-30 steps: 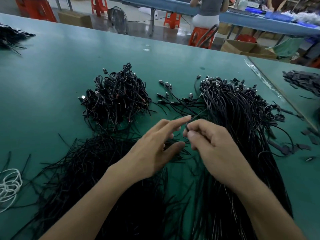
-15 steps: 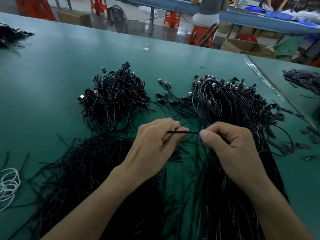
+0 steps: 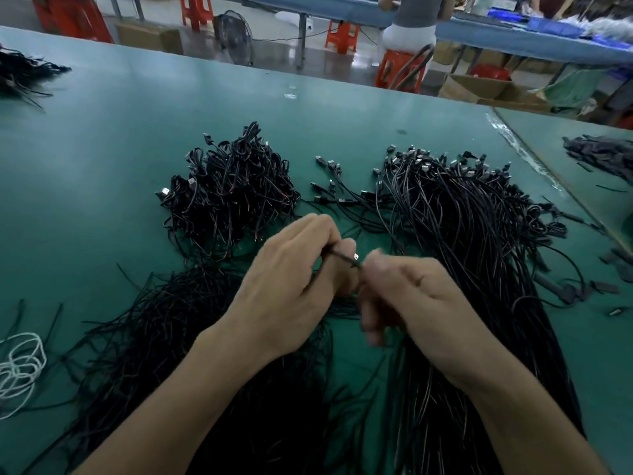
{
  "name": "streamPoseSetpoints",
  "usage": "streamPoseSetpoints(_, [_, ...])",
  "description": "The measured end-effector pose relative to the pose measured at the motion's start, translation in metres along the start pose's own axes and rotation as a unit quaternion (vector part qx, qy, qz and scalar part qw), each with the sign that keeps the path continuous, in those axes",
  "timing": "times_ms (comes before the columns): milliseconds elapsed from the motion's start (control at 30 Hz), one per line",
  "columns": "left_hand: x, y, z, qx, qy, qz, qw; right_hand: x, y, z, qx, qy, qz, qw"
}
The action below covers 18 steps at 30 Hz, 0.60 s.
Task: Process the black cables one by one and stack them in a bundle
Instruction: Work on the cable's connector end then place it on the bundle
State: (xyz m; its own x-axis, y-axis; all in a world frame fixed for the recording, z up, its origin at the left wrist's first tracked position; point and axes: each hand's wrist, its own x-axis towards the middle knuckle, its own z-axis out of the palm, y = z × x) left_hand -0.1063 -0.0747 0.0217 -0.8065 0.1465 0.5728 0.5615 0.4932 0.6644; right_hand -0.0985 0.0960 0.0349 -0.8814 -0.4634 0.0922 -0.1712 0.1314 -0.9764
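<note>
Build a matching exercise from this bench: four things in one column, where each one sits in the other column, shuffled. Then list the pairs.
Things
1. white cord
2. tangled cable heap
3. long cable pile
4. single cable

Places
A. pinched between the left hand and the right hand
B. on the green table, beyond the left hand
C. at the left edge of the view
D. on the right, plugs at the far end

Pairs: 1-C, 2-B, 3-D, 4-A
</note>
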Motion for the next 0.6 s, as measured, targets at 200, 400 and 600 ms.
streamPoseSetpoints(200, [0.002,-0.013,-0.007,-0.023,0.081,-0.070,0.994,0.003,-0.008,-0.024,-0.048,0.240,-0.055,0.968])
streamPoseSetpoints(400, [0.001,-0.026,-0.020,0.047,0.005,-0.150,0.988,0.010,0.032,-0.062,-0.229,0.325,0.052,0.916])
streamPoseSetpoints(600, [0.001,-0.033,-0.021,0.033,-0.072,-0.163,0.983,0.008,0.036,-0.066,-0.427,0.110,0.098,0.892])
